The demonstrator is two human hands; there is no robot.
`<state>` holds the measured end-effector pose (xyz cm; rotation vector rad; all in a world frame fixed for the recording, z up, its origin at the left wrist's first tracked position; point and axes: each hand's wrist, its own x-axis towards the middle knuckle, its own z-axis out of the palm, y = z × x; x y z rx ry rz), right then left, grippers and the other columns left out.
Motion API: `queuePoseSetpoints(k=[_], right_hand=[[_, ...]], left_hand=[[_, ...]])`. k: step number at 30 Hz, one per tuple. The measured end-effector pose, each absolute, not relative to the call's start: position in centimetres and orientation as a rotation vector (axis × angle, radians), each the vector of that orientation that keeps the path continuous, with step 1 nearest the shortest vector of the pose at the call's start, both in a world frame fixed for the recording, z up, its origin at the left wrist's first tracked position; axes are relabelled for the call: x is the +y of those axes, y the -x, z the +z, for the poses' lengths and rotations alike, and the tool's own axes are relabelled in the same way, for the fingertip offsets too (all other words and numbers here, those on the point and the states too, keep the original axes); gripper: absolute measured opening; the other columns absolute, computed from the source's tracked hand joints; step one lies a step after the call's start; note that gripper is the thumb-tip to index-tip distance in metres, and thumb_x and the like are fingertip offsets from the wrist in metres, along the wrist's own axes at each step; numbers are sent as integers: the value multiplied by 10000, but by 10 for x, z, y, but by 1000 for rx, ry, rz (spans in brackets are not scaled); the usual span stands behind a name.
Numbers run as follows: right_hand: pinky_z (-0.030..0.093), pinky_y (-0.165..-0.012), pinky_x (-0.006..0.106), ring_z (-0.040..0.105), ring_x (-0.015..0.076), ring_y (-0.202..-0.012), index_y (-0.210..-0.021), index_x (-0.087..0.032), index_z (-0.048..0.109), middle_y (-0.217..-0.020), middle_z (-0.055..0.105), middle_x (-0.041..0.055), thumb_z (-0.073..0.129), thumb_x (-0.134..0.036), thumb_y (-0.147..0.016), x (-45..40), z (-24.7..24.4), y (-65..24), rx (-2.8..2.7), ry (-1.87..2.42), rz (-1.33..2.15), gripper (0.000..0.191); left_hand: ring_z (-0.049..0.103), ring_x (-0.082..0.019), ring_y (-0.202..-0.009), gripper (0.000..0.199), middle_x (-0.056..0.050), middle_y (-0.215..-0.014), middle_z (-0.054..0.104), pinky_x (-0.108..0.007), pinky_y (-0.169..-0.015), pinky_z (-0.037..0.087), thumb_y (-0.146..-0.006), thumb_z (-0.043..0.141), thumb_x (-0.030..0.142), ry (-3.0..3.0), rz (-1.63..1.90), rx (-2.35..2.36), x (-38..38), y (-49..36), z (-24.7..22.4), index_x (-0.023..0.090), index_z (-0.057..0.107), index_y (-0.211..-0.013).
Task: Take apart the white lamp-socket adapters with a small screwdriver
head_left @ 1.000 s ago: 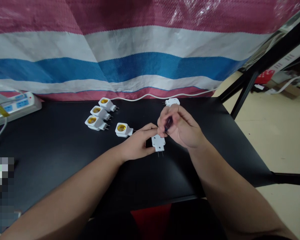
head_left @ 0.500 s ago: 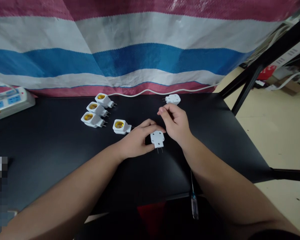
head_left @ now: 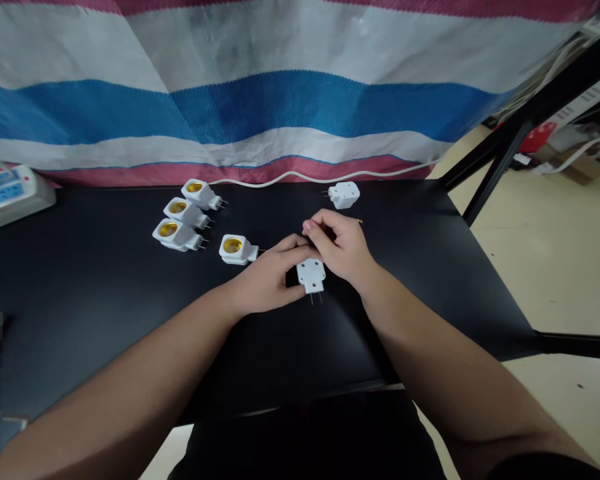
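Observation:
My left hand (head_left: pixel 267 277) is shut on the edge of a white plastic plug body (head_left: pixel 311 275), whose metal prongs point toward me. Just above it, my right hand (head_left: pixel 339 248) has its fingertips pinched together; I cannot tell whether they hold anything small. Left of my hands sits a white lamp-holder adapter with a brass socket (head_left: pixel 236 249). Three more such adapters (head_left: pixel 179 215) stand in a diagonal row. Beyond my right hand lies another white plug body (head_left: pixel 344 195).
The black table (head_left: pixel 95 293) ends at a striped woven tarp (head_left: pixel 280 113) behind it. A white cable (head_left: pixel 300 176) runs along the back edge. A white power strip (head_left: pixel 10 197) sits at the far left. A black metal frame (head_left: pixel 510 143) rises at the right.
The dark-handled screwdriver left my right hand and lay near the table's front edge half a second ago; it is not visible now. My right hand has moved closer to the plug body.

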<state>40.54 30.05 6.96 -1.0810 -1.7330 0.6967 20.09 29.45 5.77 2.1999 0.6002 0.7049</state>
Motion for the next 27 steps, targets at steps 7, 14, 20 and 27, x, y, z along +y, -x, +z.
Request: queuePoseSetpoints(k=[7, 14, 20, 27], right_hand=[[390, -622, 298, 490, 123, -623, -808, -211, 638, -667, 589, -35, 634, -415, -1055, 302, 67, -405, -1724, 1092, 788, 321], [424, -664, 304, 546, 132, -665, -809, -210, 633, -728, 642, -15, 626, -354, -1064, 294, 76, -406, -1870, 1034, 729, 293], [428, -666, 299, 553, 133, -676, -837, -209, 648, -730, 622, -21, 627, -342, -1063, 298, 75, -407, -1925, 1020, 772, 263], [418, -539, 293, 551, 146, -550, -875, -249, 711, -596, 578, -38, 604, -393, -1096, 240, 153, -438, -1866, 1036, 1153, 285]], left_hand=[[649, -294, -1288, 530, -108, -1341, 642, -508, -1170, 551, -869, 740, 121, -2227, 722, 596, 294, -202, 58, 260, 697, -1378], [581, -345, -1458, 640, -134, -1524, 603, -557, -1230, 522, -864, 740, 115, -2260, 753, 554, 295, -201, 52, 274, 661, -1479], [584, -349, -1443, 639, -131, -1506, 606, -555, -1209, 533, -861, 737, 106, -2259, 746, 555, 295, -202, 53, 271, 661, -1474], [680, -246, -1110, 477, -93, -1230, 624, -415, -1011, 599, -898, 751, 153, -2179, 727, 564, 292, -203, 59, 254, 692, -1360]])
